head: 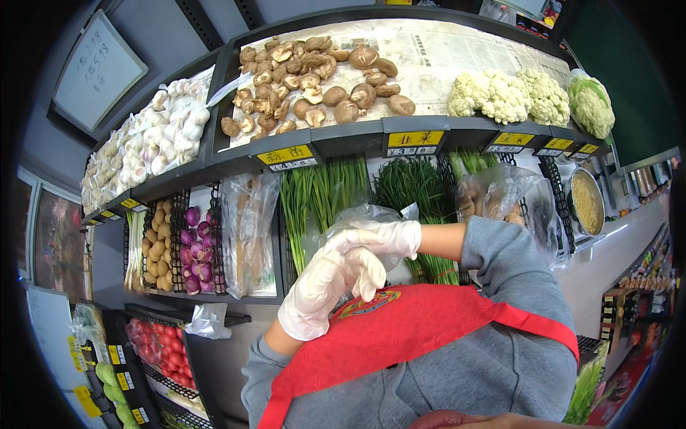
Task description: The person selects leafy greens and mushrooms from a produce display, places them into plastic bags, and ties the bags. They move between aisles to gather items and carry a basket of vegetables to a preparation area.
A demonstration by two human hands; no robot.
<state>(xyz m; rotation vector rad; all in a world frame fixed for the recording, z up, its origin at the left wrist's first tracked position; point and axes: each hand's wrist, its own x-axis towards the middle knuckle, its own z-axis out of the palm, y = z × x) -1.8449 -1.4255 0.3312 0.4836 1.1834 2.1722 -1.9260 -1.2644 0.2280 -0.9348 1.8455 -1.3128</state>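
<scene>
Both of my hands wear thin white disposable gloves and meet in front of my red apron (pixel 396 316). My left hand (pixel 316 289) reaches in from the left, wrist bent, with some fingers curled down. From the right, my right hand (pixel 380 238) crosses over and touches the left near its knuckles. A clear plastic bag (pixel 370 214) lies just beyond the hands; whether fingers grip it is hidden. Behind it are long green garlic shoots (pixel 327 187) and dark green Chinese chives (pixel 412 185) on the lower shelf.
The upper shelf holds shiitake mushrooms (pixel 311 69), cauliflower (pixel 498 96) and bagged garlic bulbs (pixel 155 134). Below are potatoes (pixel 158 246), red onions (pixel 198 252) and a metal bowl (pixel 603 206). Tomatoes (pixel 169 343) stand lower left. Price tags line the black shelf edge (pixel 348 137).
</scene>
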